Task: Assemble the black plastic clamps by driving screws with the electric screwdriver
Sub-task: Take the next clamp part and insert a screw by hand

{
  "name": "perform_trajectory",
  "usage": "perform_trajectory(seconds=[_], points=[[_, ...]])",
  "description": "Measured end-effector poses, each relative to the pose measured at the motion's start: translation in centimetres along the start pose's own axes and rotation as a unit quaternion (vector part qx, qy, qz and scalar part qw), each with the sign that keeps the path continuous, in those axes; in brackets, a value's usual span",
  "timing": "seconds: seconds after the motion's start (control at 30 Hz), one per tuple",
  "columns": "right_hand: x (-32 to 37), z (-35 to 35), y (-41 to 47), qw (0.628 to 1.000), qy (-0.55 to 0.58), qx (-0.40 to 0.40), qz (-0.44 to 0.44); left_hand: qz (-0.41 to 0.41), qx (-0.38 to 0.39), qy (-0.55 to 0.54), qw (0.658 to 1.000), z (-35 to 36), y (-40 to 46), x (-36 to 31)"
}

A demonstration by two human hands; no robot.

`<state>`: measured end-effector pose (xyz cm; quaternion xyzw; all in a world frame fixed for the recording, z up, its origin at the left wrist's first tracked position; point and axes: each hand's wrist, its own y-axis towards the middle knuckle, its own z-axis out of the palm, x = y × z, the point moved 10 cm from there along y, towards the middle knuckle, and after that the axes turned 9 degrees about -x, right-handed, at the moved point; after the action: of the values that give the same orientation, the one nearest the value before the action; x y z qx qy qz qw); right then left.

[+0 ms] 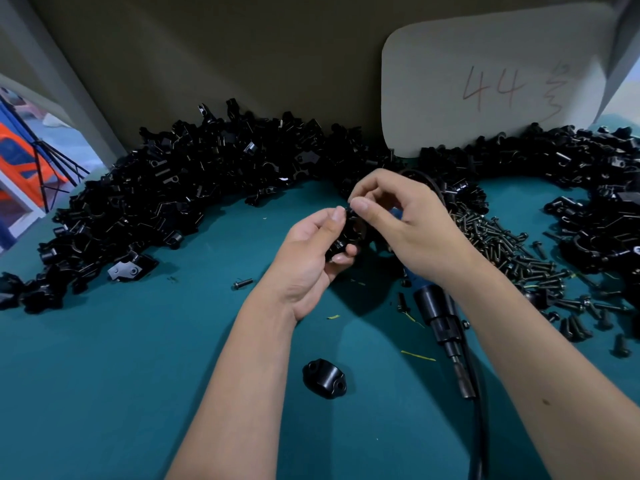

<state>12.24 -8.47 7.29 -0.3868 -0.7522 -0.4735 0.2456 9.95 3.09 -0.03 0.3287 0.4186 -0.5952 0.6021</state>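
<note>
My left hand point(311, 251) grips a black clamp point(349, 233) up off the surface point(138, 375) so my right hand point(398, 220) can pinch something small, probably a screw, at its top. The electric screwdriver point(440, 320) lies near my right wrist for a quick grab. Piled clamp parts point(166, 195) ring the far side; the near side offers room.

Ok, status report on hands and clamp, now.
Left hand grips clamp. Right hand pinches at its top, likely a screw. Electric screwdriver idle on table. Nothing obstructing.
</note>
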Motion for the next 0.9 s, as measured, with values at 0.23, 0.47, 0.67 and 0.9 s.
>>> perform_trajectory(seconds=[0.23,0.47,0.67,0.9], points=[[0.0,0.0,0.0,0.996,-0.078,-0.012,-0.033,-0.009,-0.025,0.068,0.997,-0.6,-0.2,0.5],[0.5,0.1,-0.2,0.991,-0.110,-0.022,-0.071,-0.005,-0.006,0.070,0.997,-0.4,-0.3,0.4],[0.9,0.9,-0.3,0.987,-0.150,0.033,-0.049,0.029,-0.016,0.087,0.996,-0.8,-0.2,-0.5],[1.3,0.9,-0.2,0.990,-0.129,0.015,-0.050,0.020,-0.006,0.074,0.997,-0.9,-0.3,-0.5]])
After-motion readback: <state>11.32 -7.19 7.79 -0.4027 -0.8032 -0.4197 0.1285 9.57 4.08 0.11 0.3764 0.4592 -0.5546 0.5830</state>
